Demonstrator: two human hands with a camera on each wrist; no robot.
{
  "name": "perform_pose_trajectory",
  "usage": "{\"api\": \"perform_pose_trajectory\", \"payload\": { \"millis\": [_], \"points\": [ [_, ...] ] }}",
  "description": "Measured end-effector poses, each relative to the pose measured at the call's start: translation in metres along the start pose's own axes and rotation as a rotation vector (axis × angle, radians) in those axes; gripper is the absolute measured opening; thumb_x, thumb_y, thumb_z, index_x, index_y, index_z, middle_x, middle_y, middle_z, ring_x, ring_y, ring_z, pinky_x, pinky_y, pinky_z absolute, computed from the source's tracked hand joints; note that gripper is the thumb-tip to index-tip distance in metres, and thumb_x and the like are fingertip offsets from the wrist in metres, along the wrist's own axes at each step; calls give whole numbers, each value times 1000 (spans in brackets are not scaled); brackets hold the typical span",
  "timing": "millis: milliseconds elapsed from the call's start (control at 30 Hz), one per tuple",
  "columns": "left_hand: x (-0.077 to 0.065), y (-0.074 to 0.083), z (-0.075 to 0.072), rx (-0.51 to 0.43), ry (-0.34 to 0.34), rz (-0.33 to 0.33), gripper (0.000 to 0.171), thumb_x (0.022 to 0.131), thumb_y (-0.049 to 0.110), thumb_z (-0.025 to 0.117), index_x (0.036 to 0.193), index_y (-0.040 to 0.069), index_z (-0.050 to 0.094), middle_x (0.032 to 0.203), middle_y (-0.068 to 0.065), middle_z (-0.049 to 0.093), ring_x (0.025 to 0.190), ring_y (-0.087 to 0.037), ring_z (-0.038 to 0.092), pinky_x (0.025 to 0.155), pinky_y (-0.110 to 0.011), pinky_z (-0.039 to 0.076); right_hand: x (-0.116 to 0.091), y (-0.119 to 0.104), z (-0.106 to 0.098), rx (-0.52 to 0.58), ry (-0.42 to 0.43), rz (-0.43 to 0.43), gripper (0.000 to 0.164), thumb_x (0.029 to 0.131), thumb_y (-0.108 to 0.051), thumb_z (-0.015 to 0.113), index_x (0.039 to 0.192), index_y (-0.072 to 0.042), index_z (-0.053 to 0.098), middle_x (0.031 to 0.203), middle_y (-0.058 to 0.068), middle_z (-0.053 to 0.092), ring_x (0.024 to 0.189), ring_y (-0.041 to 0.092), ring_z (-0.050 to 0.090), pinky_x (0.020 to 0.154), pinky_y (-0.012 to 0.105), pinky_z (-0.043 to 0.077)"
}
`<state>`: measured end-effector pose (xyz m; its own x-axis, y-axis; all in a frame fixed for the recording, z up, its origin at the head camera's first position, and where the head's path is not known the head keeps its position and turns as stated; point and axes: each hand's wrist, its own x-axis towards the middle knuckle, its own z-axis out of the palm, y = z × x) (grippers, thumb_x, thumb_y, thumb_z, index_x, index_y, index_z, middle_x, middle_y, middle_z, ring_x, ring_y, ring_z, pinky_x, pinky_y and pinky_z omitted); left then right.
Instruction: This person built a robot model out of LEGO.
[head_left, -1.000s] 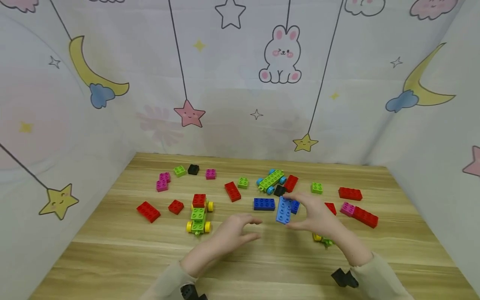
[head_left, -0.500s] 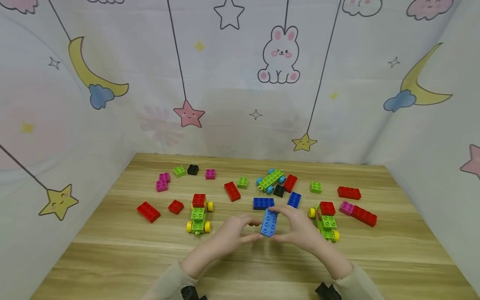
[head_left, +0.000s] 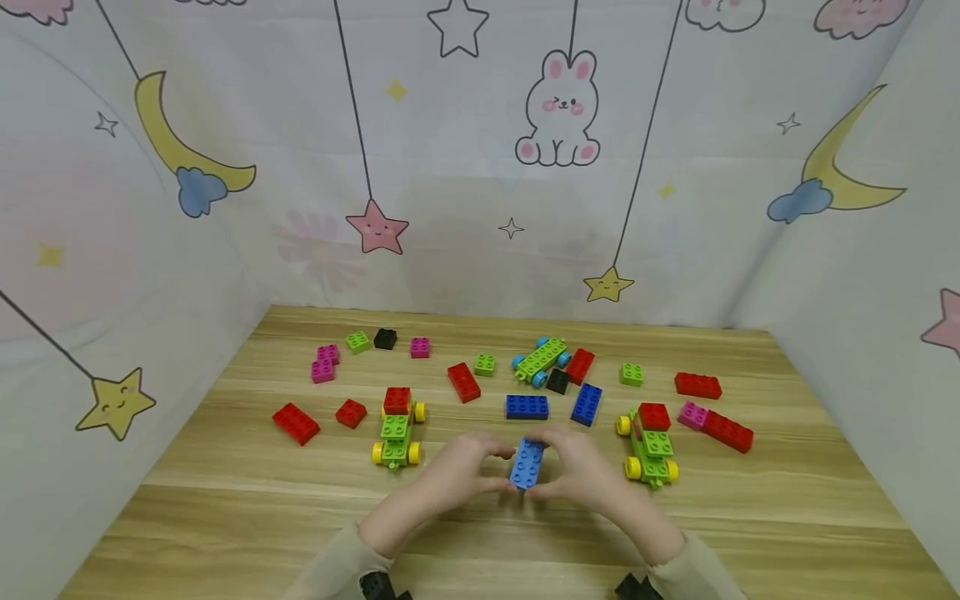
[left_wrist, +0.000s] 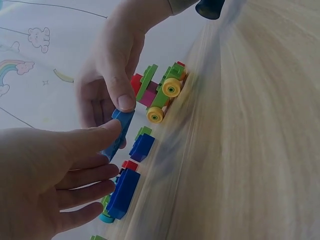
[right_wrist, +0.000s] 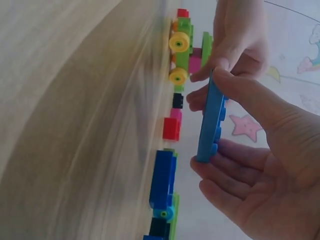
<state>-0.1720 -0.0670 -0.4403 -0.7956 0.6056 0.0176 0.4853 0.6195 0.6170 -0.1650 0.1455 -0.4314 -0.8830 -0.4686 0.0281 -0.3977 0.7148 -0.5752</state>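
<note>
Held low over the near middle of the table is a light blue building brick (head_left: 527, 464), studs up in the head view. My right hand (head_left: 576, 467) pinches it at its ends between thumb and fingers. From the other side my left hand (head_left: 465, 473) meets it, thumb (left_wrist: 107, 133) against the brick and index finger by its far end. The remaining left fingers (left_wrist: 90, 192) are spread fairly straight. Wheeled brick cars stand either side: a left car (head_left: 396, 429) and a right car (head_left: 649, 446). Beyond the hands lie two dark blue bricks (head_left: 527, 407).
A green base with blue wheels (head_left: 543, 361) sits at the back, next to a black brick (head_left: 557, 381) and a red brick (head_left: 581, 366). Several red, pink, green and black bricks are scattered over the wooden table (head_left: 247, 508). A printed cloth (head_left: 450, 275) hangs behind.
My right hand has carried the light blue brick left and toward me, up to my left hand. The left hand has stayed nearly in place. The right car is uncovered.
</note>
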Motion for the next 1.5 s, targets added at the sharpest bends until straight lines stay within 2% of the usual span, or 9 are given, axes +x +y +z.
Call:
{"api": "perform_pose_trajectory", "payload": {
  "millis": [300, 467, 600, 767, 967, 1233, 1500],
  "points": [
    [-1, -3, 2, 25, -23, 51, 38, 85, 25, 76, 117, 5, 70, 114, -5, 72, 108, -21, 66, 95, -37, 52, 0, 2, 3, 38, -37, -10, 68, 65, -23, 91, 122, 1, 63, 117, 13, 67, 106, 28, 64, 93, 50, 51],
    [0, -5, 2, 16, -86, 68, 35, 86, 24, 74, 118, 9, 71, 114, -1, 72, 107, -14, 66, 93, -29, 52, 1, 4, 2, 62, -59, 19, 53, 67, -17, 90, 112, -2, 67, 107, 10, 70, 97, 24, 65, 87, 46, 54],
    [0, -6, 2, 15, -142, 67, 34, 87, 24, 73, 118, 10, 71, 114, 2, 72, 105, -10, 65, 92, -24, 51, 1, 4, 4, 59, -79, 56, 45, 66, -19, 91, 102, -5, 69, 98, 5, 70, 89, 17, 63, 79, 40, 55],
    [-2, -4, 0, -9, -193, 70, 33, 86, 21, 73, 118, 10, 71, 114, 1, 72, 106, -10, 65, 93, -24, 51, 2, 5, 7, 73, -120, 96, 43, 63, -19, 92, 96, -8, 67, 89, -1, 67, 80, 12, 59, 69, 29, 53],
    [-3, -6, 2, -29, -238, 110, 33, 86, 19, 74, 117, 9, 71, 114, 1, 71, 106, -9, 64, 94, -23, 50, 0, 6, 12, 98, -167, 103, 47, 62, -15, 92, 100, -6, 67, 86, -1, 64, 78, 12, 58, 67, 27, 50],
    [-2, -9, 8, 3, -250, 100, 34, 84, 22, 75, 116, 13, 72, 111, 5, 71, 102, -2, 62, 91, -20, 49, -2, 6, 15, 110, -200, 103, 42, 60, -11, 93, 93, -6, 67, 83, 0, 63, 77, 14, 55, 65, 27, 48],
    [-2, -7, 8, -9, -242, 88, 31, 83, 18, 76, 114, 11, 73, 102, 4, 70, 91, 0, 59, 82, -17, 49, -1, 6, 18, 103, -200, 131, 39, 61, -5, 90, 92, -5, 66, 83, 1, 61, 77, 15, 55, 65, 30, 49]
  ]
}}
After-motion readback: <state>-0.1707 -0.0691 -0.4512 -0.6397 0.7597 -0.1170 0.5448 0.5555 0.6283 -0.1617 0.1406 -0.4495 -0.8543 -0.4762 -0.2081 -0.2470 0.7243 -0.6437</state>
